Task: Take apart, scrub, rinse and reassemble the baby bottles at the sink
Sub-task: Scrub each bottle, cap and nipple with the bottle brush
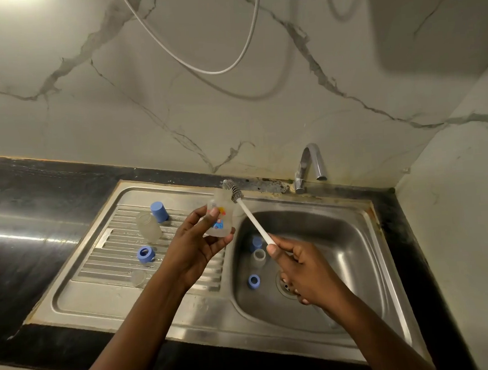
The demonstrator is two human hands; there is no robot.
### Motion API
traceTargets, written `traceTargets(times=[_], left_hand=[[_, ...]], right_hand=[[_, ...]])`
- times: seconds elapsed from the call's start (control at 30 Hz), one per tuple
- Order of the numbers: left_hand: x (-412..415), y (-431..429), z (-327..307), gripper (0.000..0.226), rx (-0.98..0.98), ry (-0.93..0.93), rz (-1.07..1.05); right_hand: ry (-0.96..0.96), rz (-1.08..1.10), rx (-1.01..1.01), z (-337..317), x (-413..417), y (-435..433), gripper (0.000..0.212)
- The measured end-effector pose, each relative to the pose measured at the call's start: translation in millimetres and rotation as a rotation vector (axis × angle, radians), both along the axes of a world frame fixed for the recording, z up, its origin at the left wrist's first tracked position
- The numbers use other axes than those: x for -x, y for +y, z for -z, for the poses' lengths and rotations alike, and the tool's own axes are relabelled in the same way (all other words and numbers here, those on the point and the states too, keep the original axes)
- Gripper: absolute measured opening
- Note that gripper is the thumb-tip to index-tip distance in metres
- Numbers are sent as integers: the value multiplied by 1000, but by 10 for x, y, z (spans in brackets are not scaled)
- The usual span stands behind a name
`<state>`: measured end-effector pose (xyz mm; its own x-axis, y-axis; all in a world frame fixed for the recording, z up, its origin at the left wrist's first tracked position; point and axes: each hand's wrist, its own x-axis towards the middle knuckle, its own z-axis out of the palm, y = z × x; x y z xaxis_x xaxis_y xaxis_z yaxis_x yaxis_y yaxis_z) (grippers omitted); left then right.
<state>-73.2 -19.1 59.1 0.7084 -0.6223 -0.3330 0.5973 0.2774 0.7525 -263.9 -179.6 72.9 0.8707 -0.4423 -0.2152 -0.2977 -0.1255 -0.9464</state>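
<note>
Over the ridge between the draining board and the basin of the steel sink [310, 202], the left grip [195, 246] pinches a clear baby bottle [220, 215] with a coloured print, thumb on one side and fingertips on the other. The bottle stands roughly upright in the air, clear of the metal. The right grip [300, 270], above the basin, is curled round the lower end of a bottle brush [254, 221]. Its white handle slants up and left, and its wire bristle head [233, 190] lies just beside the bottle's upper end. Whether bristles and bottle touch I cannot tell.

On the ribbed draining board [100, 296], toward the left edge of the desk [22, 214], a blue cap [159, 211] stands near the back. A second clear bottle [148, 226] lies on its side just beside the cap. Nearer the front edge sits a blue ring [145, 254], and in front of it a small clear piece [138, 277], too faint to identify.

Down in the basin, left of the drain [284, 286], a blue part [257, 242], a clear open tube-like part [259, 257] and another blue ring [254, 281] lie in a loose row from back to front.

A chrome tap [309, 165] rises from the back edge of the desk, against the marble wall [232, 113], where a white hose [214, 68] hangs in a loop.
</note>
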Motion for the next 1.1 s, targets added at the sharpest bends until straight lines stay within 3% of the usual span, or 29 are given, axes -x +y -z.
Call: traceTargets(times=[0.17, 0.4, 0.7, 0.93, 1.1], left_hand=[[112, -1, -1, 41, -24, -60, 133], [-90, 127, -75, 36, -26, -26, 1], [-333, 290, -138, 42, -89, -50, -70], [-470, 270, -106, 44, -148, -33, -193], [-434, 256, -80, 46, -165, -109, -142]], right_hand=[[-5, -12, 50, -66, -55, -65, 27], [-76, -22, 67, -102, 43, -224, 27], [-26, -210, 330, 9, 149, -373, 41], [-29, -263, 444, -21, 127, -406, 33], [-17, -291, 498, -51, 139, -397, 38]])
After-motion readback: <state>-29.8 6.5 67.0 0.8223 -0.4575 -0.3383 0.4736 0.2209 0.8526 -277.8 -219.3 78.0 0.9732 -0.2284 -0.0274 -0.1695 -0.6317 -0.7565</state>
